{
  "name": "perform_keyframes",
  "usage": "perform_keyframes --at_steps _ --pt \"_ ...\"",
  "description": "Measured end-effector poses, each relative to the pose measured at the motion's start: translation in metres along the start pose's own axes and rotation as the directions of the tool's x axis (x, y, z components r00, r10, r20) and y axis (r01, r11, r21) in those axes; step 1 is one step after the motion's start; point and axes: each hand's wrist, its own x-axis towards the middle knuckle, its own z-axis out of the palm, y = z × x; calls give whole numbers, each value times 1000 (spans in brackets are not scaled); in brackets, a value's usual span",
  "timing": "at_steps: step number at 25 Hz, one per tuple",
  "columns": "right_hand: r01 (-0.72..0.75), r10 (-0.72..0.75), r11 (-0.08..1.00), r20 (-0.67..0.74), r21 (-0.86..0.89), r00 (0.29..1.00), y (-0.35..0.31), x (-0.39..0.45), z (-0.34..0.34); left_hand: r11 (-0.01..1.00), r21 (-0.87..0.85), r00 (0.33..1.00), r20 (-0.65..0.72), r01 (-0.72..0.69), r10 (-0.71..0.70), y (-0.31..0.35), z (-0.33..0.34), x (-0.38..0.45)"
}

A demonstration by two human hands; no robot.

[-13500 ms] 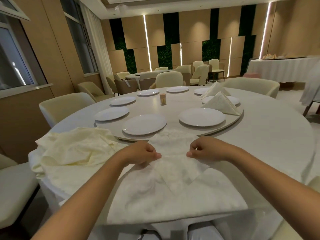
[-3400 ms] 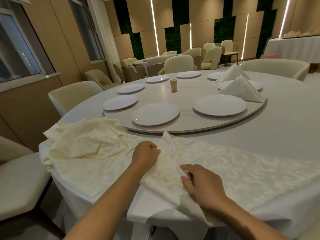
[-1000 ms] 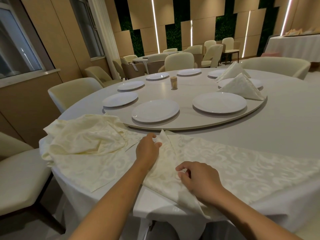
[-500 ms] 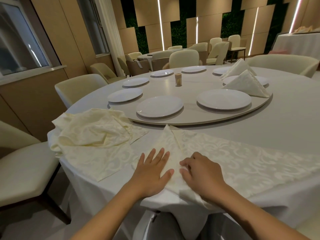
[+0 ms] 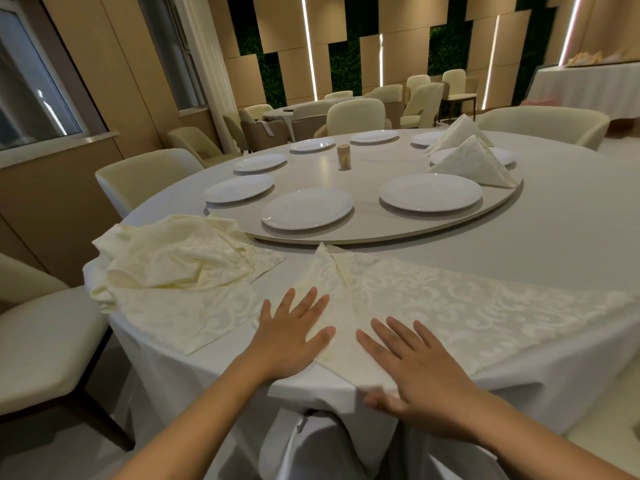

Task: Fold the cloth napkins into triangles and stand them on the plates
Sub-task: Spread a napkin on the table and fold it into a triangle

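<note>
While both hands press flat with fingers spread, the left hand [image 5: 294, 336] and right hand [image 5: 415, 362] hold down a cream damask cloth napkin [image 5: 398, 299], folded to a point, at the near edge of the round white-draped bench [image 5: 571, 237]. Crumpled cream napkins [image 5: 173, 258] lie heaped left. Two folded triangular napkins [image 5: 472, 164] stand on round white plates [image 5: 429, 192]; eight plates show on the beige turntable [image 5: 363, 223].

My room is dim and warm. Thin bright light strips [image 5: 309, 46] glow on the wall at 12 o'clock. Picture edges bend. Far chairs [image 5: 356, 116] look soft.
</note>
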Motion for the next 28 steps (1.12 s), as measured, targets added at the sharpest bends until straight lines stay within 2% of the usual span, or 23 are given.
perform_keyframes --at_steps 1,3,4,6,8,10,13,14,17,22,26,28 --pt "22 -22 999 21 26 1000 3 -3 -1 1000 -14 1000 -7 0 0 0 -1 0" --pt "22 -53 985 176 171 983 10 -10 -7 998 -54 996 -83 -27 22 2 -1 -2" --pt "18 -66 967 182 256 981 15 -13 -11 993 -99 983 -179 -69 50 6 -1 -6" --pt "13 -68 918 125 395 990 30 -23 -19 936 -253 896 -429 -243 117 24 -3 -19" --pt "34 -73 900 73 435 995 43 -35 -25 813 -401 842 -505 -423 189 49 -4 -37" --pt "25 -33 891 10 454 999 56 -45 -23 752 -425 836 -458 -505 303 76 -1 -52" --pt "-18 50 865 -51 501 997 65 -53 -19 824 -132 771 -458 -552 443 95 10 -55" --pt "-14 58 862 -72 506 996 65 -54 -17 835 -85 761 -470 -543 447 97 13 -54" --pt "6 47 875 -98 484 994 62 -51 -19 863 -143 790 -495 -485 362 95 8 -55" --pt "28 14 954 -139 297 990 55 -52 -28 877 -271 879 -387 -397 278 74 -9 -71" --pt "-54 57 994 -29 98 998 55 -45 -61 867 -373 940 -213 -330 267 42 -22 -85" --pt "-69 69 997 12 20 998 51 -26 -82 861 -413 954 -168 -297 249 41 -25 -87"
